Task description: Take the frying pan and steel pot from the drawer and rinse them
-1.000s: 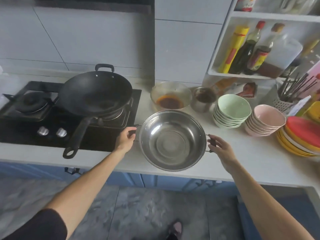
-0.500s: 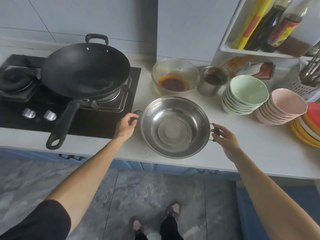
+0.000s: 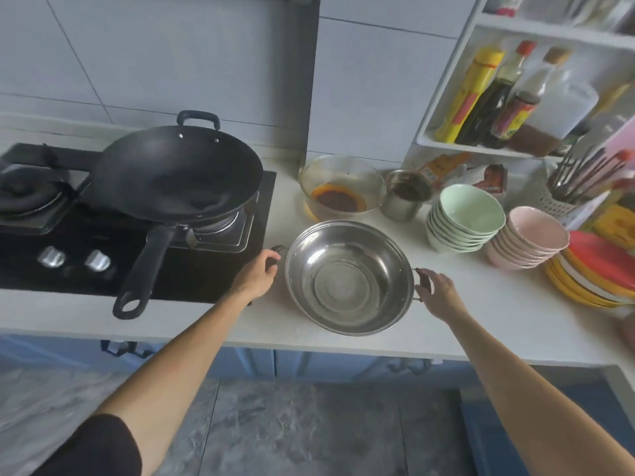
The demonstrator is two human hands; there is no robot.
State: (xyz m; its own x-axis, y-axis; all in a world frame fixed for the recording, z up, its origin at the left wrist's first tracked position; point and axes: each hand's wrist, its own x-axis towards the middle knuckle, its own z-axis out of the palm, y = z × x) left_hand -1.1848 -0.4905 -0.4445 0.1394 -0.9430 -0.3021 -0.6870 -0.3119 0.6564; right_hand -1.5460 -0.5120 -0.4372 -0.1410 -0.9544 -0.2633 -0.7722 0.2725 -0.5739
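Observation:
The steel pot [image 3: 350, 276] stands empty on the white counter [image 3: 498, 314], just right of the stove. My left hand [image 3: 257, 273] grips its left handle with curled fingers. My right hand [image 3: 436, 293] holds the small dark handle on its right side. The black frying pan [image 3: 171, 176] sits on the right burner of the gas stove [image 3: 41, 231], its long handle [image 3: 144, 266] pointing toward the counter's front edge, left of my left arm.
Behind the pot are a glass bowl of red sauce [image 3: 343, 190] and a steel cup [image 3: 405, 194]. Stacked green bowls [image 3: 464, 218], pink bowls [image 3: 529, 242] and plates [image 3: 598, 273] crowd the right. A shelf of bottles [image 3: 498, 97] hangs above. Blue cabinet fronts [image 3: 309, 359] run below the counter.
The pot stays on the counter with both hands at its handles. Only the camera view has tilted down and back up.

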